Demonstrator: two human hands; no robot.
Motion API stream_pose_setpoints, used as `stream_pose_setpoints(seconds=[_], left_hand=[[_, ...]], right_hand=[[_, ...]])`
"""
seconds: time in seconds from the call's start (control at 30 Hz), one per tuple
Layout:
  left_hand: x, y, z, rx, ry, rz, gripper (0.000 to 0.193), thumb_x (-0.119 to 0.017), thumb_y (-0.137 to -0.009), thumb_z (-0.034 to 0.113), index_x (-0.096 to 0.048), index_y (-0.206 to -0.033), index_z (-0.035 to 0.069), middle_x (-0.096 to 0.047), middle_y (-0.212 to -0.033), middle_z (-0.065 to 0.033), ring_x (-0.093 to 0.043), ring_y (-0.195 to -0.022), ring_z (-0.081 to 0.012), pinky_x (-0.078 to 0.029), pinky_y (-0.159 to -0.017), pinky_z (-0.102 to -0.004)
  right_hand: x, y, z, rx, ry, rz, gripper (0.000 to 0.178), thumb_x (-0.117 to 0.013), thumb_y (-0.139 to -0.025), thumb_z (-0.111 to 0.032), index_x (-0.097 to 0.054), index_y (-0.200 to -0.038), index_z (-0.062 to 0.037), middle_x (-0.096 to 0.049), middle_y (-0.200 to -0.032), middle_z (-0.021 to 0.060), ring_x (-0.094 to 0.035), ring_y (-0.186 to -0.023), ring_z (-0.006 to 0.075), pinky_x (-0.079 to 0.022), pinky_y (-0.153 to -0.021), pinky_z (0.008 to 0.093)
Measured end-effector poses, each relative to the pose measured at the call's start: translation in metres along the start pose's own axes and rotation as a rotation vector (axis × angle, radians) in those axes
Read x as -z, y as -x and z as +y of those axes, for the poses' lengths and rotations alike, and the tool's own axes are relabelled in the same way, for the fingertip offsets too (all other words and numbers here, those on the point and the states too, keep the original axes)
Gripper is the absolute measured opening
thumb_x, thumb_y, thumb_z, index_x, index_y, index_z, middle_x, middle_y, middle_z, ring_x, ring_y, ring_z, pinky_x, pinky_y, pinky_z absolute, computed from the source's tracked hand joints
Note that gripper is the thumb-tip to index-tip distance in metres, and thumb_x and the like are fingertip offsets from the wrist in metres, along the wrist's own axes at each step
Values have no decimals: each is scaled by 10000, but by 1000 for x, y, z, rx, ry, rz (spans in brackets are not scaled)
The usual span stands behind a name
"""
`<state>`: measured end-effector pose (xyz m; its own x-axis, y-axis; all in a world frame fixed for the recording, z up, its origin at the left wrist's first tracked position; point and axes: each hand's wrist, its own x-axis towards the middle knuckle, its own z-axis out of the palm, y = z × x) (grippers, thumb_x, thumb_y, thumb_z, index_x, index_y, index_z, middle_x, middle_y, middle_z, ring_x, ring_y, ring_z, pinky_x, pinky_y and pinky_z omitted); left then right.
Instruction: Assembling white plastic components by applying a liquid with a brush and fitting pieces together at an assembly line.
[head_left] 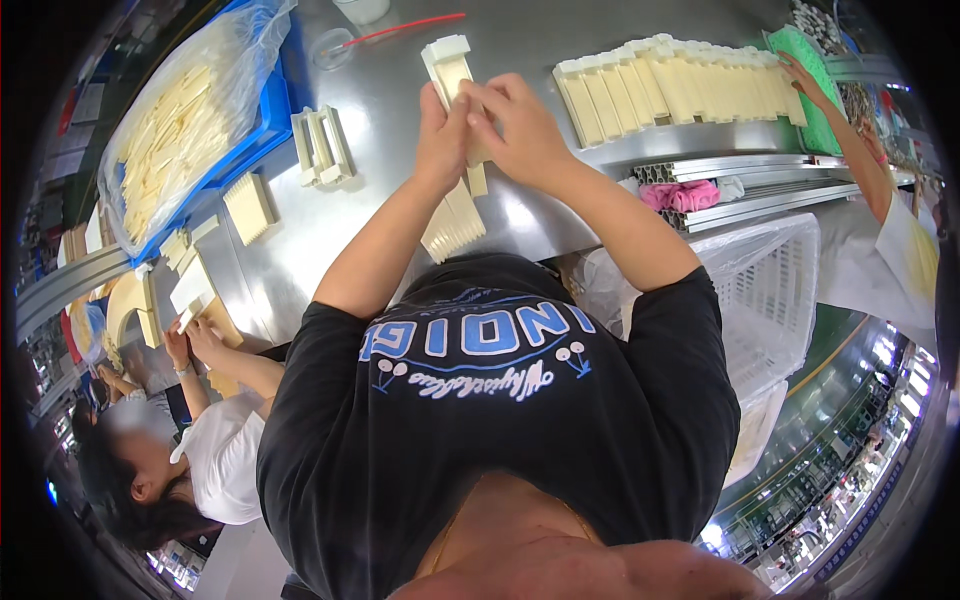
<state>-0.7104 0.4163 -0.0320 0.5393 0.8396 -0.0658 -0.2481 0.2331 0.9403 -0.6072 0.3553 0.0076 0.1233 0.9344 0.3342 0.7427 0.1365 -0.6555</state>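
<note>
Above the metal table, both my hands are closed around a long cream plastic housing [450, 68] with a raised lip at its far end. My left hand [441, 138] grips its left side. From the right, my right hand [518, 128] holds it, with thumb and fingers meeting near the middle, where they hide part of it. Just nearer to me lies a fanned pile of cream plastic strips [455, 225], close to my shirt. To the right of my hands stands a long row of similar cream housings [680, 85], packed side by side.
Left on the metal table [385, 90] are cream frames [322, 147] and a strip stack [247, 205]. A bagged blue bin [272, 105] holds more strips. A red stick [410, 26] lies at the back. Right are metal rails, pink cloth [690, 193] and a white basket [765, 290]. Co-workers' hands show both sides.
</note>
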Motion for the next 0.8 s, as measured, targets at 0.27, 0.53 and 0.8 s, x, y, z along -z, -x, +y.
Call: stream_pose_setpoints(seconds=[0.27, 0.53, 0.8], left_hand=[[7, 0, -5, -172, -807, -434, 415, -479, -799, 121, -379, -1200, 84, -373, -1224, -120, -362, -1137, -257, -333, -910, -363], [147, -31, 21, -394, -1764, -241, 435, -451, -693, -23, -523, -1078, 166, -438, -1158, -137, -379, -1123, -286, -317, -881, -429], [212, -29, 26, -280, -1953, -470, 316, -532, -625, -25, -636, -880, 131, -427, -1196, -105, -328, -1185, -239, -261, -947, -446]], right_hand=[[18, -13, 63, -442, -74, -68, 404, -579, -692, -250, -497, -1038, -59, -555, -904, 159, -537, -851, 282, -429, -742, 335], [95, 11, 172, -662, 757, -199, 331, -534, -680, -206, -504, -932, 7, -557, -919, 203, -539, -876, 338, -446, -745, 406], [88, 15, 195, -468, 1219, -88, 185, -495, -711, -136, -548, -861, -41, -532, -868, 139, -545, -827, 287, -463, -677, 412]])
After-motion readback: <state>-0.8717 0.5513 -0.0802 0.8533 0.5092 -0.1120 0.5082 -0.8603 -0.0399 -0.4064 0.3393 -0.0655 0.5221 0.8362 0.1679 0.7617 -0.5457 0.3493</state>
